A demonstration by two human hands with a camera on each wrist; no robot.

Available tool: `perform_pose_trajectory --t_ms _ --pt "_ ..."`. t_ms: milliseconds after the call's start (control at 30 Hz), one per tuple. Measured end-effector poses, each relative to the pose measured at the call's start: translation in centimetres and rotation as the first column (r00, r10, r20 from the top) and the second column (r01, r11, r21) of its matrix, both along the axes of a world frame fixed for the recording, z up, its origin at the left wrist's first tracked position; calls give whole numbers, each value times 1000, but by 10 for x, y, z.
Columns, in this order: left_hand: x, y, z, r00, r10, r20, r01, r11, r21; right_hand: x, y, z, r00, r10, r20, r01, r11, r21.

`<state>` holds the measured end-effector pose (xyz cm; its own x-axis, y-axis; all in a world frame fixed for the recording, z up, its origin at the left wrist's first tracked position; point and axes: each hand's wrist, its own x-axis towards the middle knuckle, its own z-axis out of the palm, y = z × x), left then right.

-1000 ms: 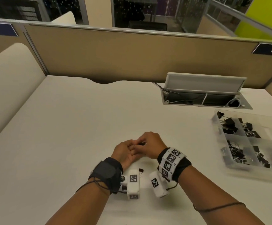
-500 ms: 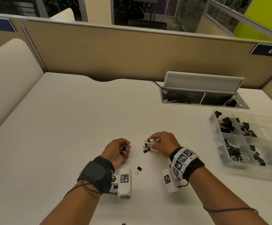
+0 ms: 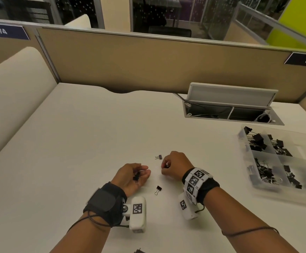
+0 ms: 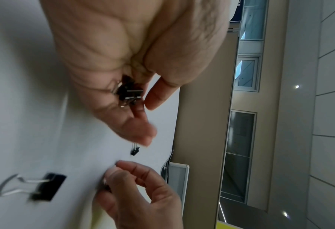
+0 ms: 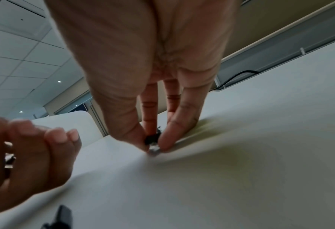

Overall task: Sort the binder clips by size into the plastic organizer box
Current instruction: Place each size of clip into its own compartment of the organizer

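My left hand lies palm up on the white desk, fingers loosely curled round several small black binder clips. Just to its right, my right hand pinches one small black clip between thumb and fingers at the desk surface. One small clip lies on the desk beyond the hands. A slightly larger clip lies between my wrists. The clear plastic organizer box stands at the right, its compartments holding black clips.
An open cable tray with a raised lid is sunk into the desk behind the box. A tan partition wall runs along the back edge. Another dark clip shows at the near desk edge.
My hands, joined a second ago, have come apart. The cluster of clips by my right hand is down to one on the desk, and my right hand now pinches a clip.
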<state>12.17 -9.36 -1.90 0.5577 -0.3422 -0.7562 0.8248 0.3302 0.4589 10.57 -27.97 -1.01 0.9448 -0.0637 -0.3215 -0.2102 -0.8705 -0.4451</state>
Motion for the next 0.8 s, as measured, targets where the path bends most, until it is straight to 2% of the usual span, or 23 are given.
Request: perform_pose_trajectory --t_ms 167,267,400,500,667,800 --pt "-5 -3 1 1000 9 -6 -9 998 -62 -10 -1 8 992 -108 65 96 982 162" --pt "-8 -5 1 999 -33 5 33 997 -75 -14 10 23 989 -81 122 46 963 267" --pt "-13 -8 -2 998 -58 23 60 990 -124 -18 36 28 986 26 165 -72 958 278" --pt "-14 -6 -1 999 -44 5 44 989 -145 -20 46 23 977 87 193 -131 965 226" --pt "-14 0 1 997 -73 2 72 992 -102 -31 27 19 977 -39 211 -22 960 281" --pt "-13 0 1 996 -83 6 84 995 -59 -54 11 7 995 -72 71 50 963 265"
